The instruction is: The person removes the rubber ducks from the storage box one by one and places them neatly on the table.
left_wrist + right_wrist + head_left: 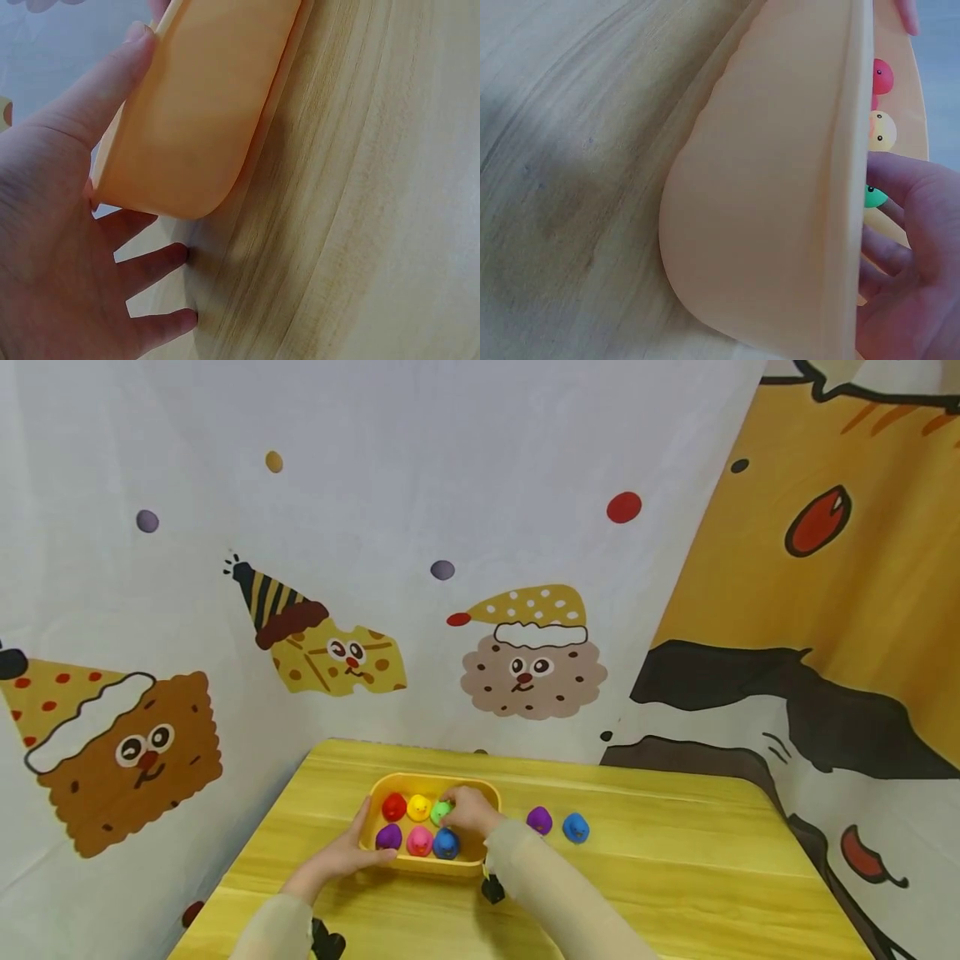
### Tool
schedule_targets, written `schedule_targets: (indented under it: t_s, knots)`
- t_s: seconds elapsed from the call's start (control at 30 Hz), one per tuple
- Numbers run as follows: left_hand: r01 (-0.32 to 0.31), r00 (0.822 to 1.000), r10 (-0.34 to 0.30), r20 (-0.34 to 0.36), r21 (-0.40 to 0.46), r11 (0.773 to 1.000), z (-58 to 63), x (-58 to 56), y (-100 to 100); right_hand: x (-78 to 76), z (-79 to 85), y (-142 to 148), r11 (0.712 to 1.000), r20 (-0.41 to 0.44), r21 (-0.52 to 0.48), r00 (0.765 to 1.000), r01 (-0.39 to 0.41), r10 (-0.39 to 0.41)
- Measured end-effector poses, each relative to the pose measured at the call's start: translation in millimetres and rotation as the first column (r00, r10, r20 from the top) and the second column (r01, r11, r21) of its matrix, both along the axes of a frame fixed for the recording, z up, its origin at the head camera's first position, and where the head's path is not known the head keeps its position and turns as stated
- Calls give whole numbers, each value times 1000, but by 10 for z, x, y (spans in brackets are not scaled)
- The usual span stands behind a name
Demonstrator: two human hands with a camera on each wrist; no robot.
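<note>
A yellow plastic box (420,863) holds small rubber ducks in two rows. A red duck (393,807), a yellow duck (418,807) and a green duck (441,812) make up the far row; nearer are a purple duck (388,837), a pink duck (420,841) and a blue duck (446,843). My left hand (347,855) holds the box's left end, thumb along the front rim and fingers at the side. Reaching in over the right end, my right hand (472,812) pinches the green duck, partly covering it.
To the right of the box, another purple duck (539,820) and another blue duck (576,827) sit on the wooden table (675,877). A white cloth with cartoon prints (525,668) hangs behind the table's far edge.
</note>
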State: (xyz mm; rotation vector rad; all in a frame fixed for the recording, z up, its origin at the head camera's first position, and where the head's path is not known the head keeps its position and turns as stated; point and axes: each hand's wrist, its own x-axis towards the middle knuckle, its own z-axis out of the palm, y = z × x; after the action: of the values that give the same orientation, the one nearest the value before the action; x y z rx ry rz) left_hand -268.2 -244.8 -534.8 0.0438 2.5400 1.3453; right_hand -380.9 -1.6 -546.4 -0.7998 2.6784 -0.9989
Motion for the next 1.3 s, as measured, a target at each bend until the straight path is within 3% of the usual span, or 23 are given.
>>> schedule_targets:
  t_s: [0.13, 0.3, 0.7, 1.07, 1.3]
  knots:
    - [-1, 1000, 1, 4, 8, 1000, -10, 12, -2, 64, 39, -27, 999, 27, 3, 999, 35, -35]
    - [-9, 1000, 9, 6, 14, 1000, -2, 22, -2, 106, 51, -48, 998, -5, 35, 999, 51, -50]
    - [11, 1000, -10, -23, 21, 1000, 27, 46, 21, 135, 71, -51, 996, -14, 24, 996, 84, -84]
    - [-18, 1000, 18, 15, 15, 1000, 16, 30, 11, 93, 86, -21, 996, -39, 22, 996, 81, -80]
    - [-3, 1000, 3, 3, 1, 1000, 38, 31, 25, 101, 238, 30, 996, 11, -11, 996, 83, -83]
